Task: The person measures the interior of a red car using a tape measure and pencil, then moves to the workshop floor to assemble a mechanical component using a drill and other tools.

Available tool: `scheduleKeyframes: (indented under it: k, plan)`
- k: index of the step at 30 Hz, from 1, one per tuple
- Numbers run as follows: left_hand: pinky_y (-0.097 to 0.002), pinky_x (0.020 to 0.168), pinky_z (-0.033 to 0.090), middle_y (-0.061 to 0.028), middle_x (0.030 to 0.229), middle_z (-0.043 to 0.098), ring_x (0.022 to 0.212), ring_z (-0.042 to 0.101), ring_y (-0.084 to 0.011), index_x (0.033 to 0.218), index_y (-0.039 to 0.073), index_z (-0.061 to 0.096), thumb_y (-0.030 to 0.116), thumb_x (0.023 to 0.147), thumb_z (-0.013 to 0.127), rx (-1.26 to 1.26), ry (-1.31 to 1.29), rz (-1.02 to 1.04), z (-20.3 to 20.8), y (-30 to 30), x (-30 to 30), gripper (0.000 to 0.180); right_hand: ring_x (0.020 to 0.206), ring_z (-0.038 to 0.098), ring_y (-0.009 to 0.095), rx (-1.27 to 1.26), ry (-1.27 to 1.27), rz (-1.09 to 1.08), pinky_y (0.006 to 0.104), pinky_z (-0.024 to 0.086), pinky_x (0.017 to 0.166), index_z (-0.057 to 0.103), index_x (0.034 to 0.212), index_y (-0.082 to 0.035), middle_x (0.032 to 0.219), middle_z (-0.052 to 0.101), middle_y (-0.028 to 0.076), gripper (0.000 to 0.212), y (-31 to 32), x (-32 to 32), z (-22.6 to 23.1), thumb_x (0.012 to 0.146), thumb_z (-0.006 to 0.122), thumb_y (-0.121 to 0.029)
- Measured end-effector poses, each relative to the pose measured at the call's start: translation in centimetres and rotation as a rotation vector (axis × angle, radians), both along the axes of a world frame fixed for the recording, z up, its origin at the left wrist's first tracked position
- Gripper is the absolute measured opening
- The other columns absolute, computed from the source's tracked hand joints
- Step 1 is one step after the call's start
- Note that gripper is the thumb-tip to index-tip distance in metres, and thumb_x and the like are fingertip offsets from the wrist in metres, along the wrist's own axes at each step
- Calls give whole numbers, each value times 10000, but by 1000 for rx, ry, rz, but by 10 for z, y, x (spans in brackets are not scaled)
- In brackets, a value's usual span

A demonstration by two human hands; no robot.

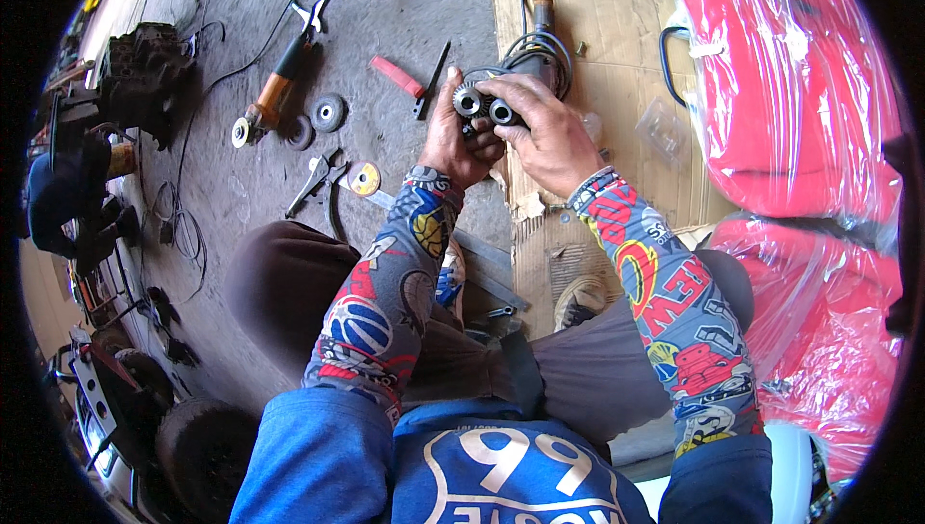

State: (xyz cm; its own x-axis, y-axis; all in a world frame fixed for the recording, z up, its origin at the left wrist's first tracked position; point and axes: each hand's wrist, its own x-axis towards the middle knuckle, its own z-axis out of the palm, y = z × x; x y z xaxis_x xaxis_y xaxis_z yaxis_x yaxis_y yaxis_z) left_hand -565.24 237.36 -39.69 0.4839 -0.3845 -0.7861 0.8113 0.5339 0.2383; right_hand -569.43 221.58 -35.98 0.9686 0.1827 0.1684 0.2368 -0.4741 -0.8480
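Observation:
Both of my hands are raised in front of me, close together above the cardboard's left edge. My left hand (453, 139) is closed around metal parts, among them a toothed gear (468, 101) with a round bore. Dark pieces lower in that palm are partly hidden by the fingers. My right hand (551, 131) grips a dark, ring-ended metal part (502, 112) between thumb and fingers, right beside the gear. Whether the two parts touch, I cannot tell. Just beyond my right hand, a corded power tool (542, 18) lies on the cardboard (626, 42) with its cable coiled over it.
On the concrete at left lie an orange angle grinder (275, 91), green-handled pliers (316, 15), grinding discs (330, 113), a yellow disc (364, 178) and locking pliers (313, 182). A red-handled tool (397, 76) is nearer. Plastic-wrapped red seats (790, 91) stand at right.

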Motion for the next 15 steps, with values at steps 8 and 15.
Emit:
scheduleKeyframes:
  k: [8, 15]
  plan:
    - [-373, 648, 592, -16, 764, 683, 716, 690, -208, 896, 191, 695, 698, 874, 633, -147, -12, -7, -13, 7, -1, 511, 1121, 660, 347, -88, -8, -8, 424, 558, 932, 649, 1357, -227, 1268, 628, 105, 500, -2, 1, 1, 867, 737, -181]
    - [-398, 727, 629, -81, 897, 723, 786, 723, -247, 1032, 154, 699, 701, 935, 516, 1, -65, -29, -4, -5, -5, 585, 1058, 679, 296, -168, -42, -92, 398, 561, 910, 685, 1321, -192, 1156, 675, 91, 497, 5, -1, 8, 832, 776, -179]
